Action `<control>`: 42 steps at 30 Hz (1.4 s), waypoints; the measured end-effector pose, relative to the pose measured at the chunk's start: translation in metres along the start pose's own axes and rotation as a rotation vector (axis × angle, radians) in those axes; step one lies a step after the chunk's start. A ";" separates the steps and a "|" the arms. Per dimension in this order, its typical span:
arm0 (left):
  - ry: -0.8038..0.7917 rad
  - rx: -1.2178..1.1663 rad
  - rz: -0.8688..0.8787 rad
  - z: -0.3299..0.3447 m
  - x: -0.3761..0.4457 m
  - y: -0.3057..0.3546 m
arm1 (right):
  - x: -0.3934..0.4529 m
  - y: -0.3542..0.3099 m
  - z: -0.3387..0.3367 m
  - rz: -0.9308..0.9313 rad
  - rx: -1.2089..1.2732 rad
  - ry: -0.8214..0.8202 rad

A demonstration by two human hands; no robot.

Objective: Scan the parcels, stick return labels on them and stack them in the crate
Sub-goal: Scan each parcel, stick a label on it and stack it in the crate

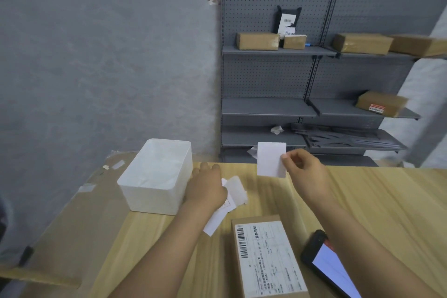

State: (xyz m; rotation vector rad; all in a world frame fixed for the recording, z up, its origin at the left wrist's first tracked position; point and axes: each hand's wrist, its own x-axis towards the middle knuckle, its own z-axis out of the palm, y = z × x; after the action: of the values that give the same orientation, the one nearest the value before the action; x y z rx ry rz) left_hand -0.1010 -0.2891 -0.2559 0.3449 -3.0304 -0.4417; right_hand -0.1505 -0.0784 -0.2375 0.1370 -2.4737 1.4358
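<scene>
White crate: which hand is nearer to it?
Left. The left hand lies on the table right beside the white crate; the right hand is raised farther right, pinching a blank label.

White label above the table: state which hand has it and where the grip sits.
Right hand pinches the white label at its right edge. Left hand rests on papers.

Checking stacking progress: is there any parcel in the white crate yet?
No. The white crate holds no parcel, and the labelled parcel lies on the table near the phone.
</scene>
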 end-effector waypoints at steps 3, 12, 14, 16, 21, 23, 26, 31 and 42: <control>0.033 -0.385 -0.011 -0.013 -0.006 0.023 | -0.012 -0.006 0.000 -0.136 -0.013 -0.048; -0.179 -1.311 -0.216 -0.041 -0.040 0.067 | -0.037 -0.022 -0.019 -0.368 -0.002 -0.399; -0.127 -1.330 -0.246 -0.039 -0.048 0.071 | -0.042 -0.020 -0.027 -0.326 0.037 -0.423; -0.094 -1.351 -0.289 -0.037 -0.057 0.075 | -0.047 -0.019 -0.032 -0.193 0.089 -0.396; -0.132 -1.404 -0.295 -0.037 -0.081 0.080 | -0.056 -0.011 -0.044 0.095 0.299 -0.512; -0.137 -1.335 -0.300 -0.037 -0.087 0.079 | -0.060 -0.009 -0.050 0.146 0.366 -0.542; -0.174 -1.249 -0.290 -0.039 -0.095 0.078 | -0.065 -0.009 -0.055 0.155 0.390 -0.578; -0.205 -1.059 -0.237 -0.047 -0.103 0.082 | -0.067 -0.006 -0.062 0.110 0.294 -0.593; -0.066 -0.780 -0.363 -0.035 -0.110 0.080 | -0.080 -0.005 -0.066 0.274 0.203 -0.736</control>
State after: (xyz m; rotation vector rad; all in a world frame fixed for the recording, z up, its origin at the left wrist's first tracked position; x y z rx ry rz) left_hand -0.0073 -0.1986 -0.2022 0.8061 -2.5553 -1.5903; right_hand -0.0606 -0.0284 -0.2247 0.4548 -2.9865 2.0416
